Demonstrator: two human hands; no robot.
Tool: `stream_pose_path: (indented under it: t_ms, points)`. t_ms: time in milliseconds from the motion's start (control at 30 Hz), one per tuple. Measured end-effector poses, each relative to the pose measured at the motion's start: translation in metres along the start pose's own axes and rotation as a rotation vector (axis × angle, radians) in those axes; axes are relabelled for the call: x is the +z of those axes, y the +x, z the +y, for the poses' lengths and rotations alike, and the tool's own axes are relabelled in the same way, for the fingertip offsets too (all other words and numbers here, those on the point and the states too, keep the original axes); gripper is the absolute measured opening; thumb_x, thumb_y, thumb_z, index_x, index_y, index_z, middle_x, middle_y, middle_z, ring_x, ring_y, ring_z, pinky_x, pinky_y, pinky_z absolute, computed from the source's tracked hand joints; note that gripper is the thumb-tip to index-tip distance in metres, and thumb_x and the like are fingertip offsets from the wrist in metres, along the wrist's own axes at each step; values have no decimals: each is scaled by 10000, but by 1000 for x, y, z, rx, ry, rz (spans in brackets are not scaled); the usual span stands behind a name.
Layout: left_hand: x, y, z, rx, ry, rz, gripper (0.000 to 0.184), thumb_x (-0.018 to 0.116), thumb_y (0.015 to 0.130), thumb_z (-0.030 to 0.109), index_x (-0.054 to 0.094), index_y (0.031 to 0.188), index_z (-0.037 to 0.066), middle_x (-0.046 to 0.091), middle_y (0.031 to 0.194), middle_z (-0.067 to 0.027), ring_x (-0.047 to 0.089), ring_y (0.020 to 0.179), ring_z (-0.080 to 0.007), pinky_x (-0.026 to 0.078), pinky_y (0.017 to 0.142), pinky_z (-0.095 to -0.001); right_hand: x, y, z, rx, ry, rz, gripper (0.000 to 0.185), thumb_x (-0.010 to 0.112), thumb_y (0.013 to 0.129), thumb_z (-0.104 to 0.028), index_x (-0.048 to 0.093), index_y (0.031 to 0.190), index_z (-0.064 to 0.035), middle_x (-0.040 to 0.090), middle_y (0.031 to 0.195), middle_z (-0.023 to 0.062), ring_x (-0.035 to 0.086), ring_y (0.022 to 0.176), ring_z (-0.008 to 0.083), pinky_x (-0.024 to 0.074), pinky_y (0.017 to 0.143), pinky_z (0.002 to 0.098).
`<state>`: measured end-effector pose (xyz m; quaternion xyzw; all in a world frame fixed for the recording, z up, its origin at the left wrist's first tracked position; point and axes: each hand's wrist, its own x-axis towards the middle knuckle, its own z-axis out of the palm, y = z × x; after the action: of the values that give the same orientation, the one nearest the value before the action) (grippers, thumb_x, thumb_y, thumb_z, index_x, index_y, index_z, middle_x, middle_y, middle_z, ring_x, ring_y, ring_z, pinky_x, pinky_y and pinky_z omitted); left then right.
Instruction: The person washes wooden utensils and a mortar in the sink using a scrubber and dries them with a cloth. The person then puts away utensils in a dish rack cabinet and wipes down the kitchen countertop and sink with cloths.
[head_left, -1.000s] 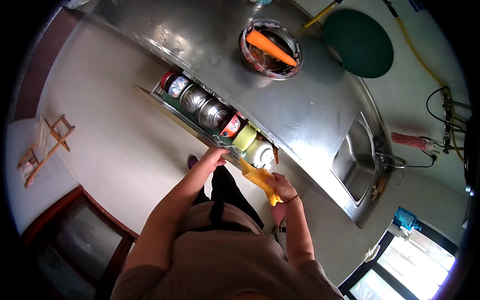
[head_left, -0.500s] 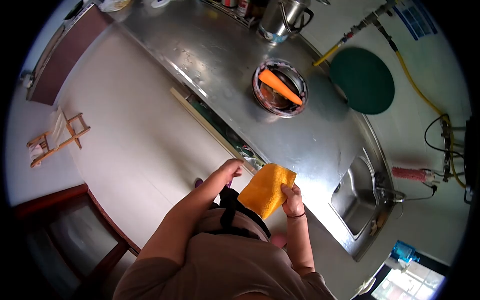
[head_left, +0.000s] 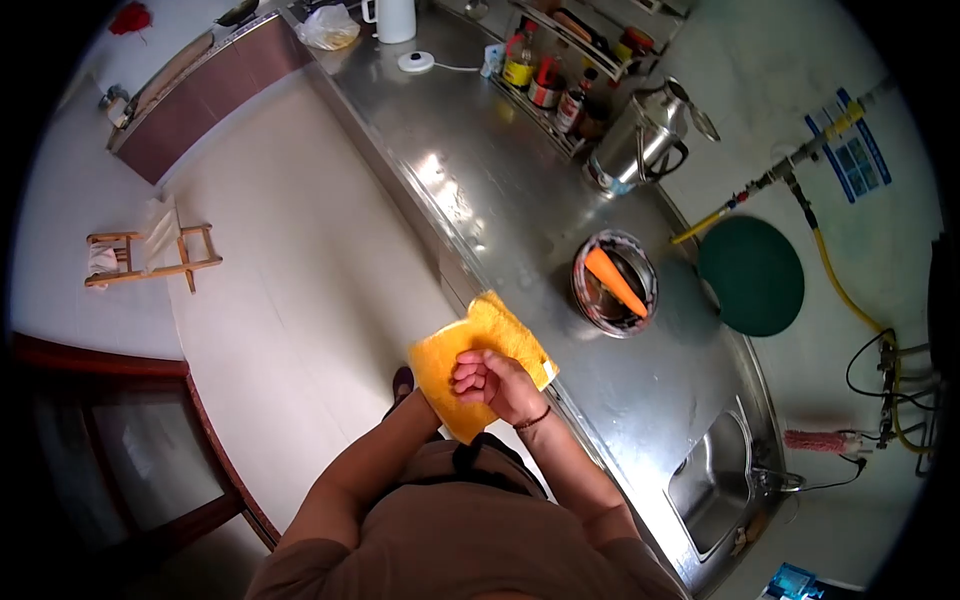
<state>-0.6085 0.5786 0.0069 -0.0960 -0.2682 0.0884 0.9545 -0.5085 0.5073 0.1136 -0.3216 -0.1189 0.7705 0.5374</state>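
Note:
A yellow cloth (head_left: 505, 335) is spread out in front of my waist, beside the counter's front edge. My right hand (head_left: 500, 385) is over the cloth with its fingers curled in, and nothing shows between them. A beaded bracelet circles that wrist. My left forearm (head_left: 385, 445) reaches to the cloth's lower left side. The left hand itself is hidden behind the cloth, so its grip cannot be seen. On the counter beyond, a peeled carrot (head_left: 614, 283) lies across a patterned bowl (head_left: 652, 300).
The steel counter (head_left: 520, 220) runs diagonally, with a sink (head_left: 715, 480) at the lower right. A metal jug (head_left: 635, 140), sauce bottles (head_left: 570, 105) on a rack and a green round board (head_left: 752, 276) line the wall. A folding stool (head_left: 155, 250) stands on the floor.
The cloth has moved left, with my left hand now behind it. My right hand has left the cloth's edge and is over its middle. The open drawer at the counter now appears closed.

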Motion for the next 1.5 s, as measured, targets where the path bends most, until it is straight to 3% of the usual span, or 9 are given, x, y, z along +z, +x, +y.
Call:
stream_pose_path:
  t_ms: [67,333,500,700,867,933,1000,1033,1500]
  points:
    - [-7,2,43,12,19,372,339,481,876,339,521,609,134,489,461,14,403,283,-129,288,267,-234,-20,55,-2,76,76,192,342,393,928,-300,581,872,-21,593,738,68,589,655,189,504,600,322]
    - [56,2,123,322,457,983,259,464,894,293,579,866,62,515,488,-84,431,265,-187,338,232,-282,47,164,13,-212,-192,610,355,431,880,-249,489,568,-90,426,429,16,341,290,127,255,295,261]
    - [82,10,170,432,586,856,270,480,907,294,526,1073,87,567,955,-43,545,895,-141,470,766,-292,79,221,19,-528,-549,720,290,468,908,-168,567,693,0,534,583,30,503,562,88,413,515,266]
    - [91,17,209,460,721,751,274,415,943,302,504,1060,71,533,917,-10,521,826,-132,453,738,-279,94,258,2,-860,-1097,773,157,457,883,-93,549,809,11,586,629,106,564,547,243,453,540,322]
    - [53,17,242,466,1510,647,400,382,951,344,376,1252,81,444,1170,-53,427,1107,-148,365,948,-296,121,268,-46,-777,-1362,523,488,538,826,-214,398,1244,-5,433,1176,257,436,1068,392,357,922,419]
    - [88,43,245,615,1057,487,503,362,950,371,235,1357,103,308,1325,-76,284,1251,-156,267,1037,-312,122,279,-60,-831,-1442,426,608,571,798,-239,338,1314,-17,354,1271,281,359,1166,435,303,997,450]
    - [111,65,255,677,868,540,457,381,951,332,314,1334,91,393,1291,-81,378,1195,-178,311,1014,-317,117,294,-75,-913,-1666,404,571,536,819,-263,366,1298,-3,341,1303,299,410,1137,418,335,965,442]
    - [114,70,267,660,825,530,453,383,950,329,322,1330,90,399,1286,-82,385,1190,-180,315,1012,-318,113,302,-81,-762,-1604,272,709,547,798,-328,282,1357,17,124,1392,328,185,1261,475,158,1061,470]
    - [142,142,393,463,579,431,375,449,933,261,455,1236,40,516,1203,-96,505,1099,-224,410,950,-332,81,357,-144,-799,-973,317,587,502,876,-147,227,1376,-5,297,1372,236,291,1287,331,246,1059,374]
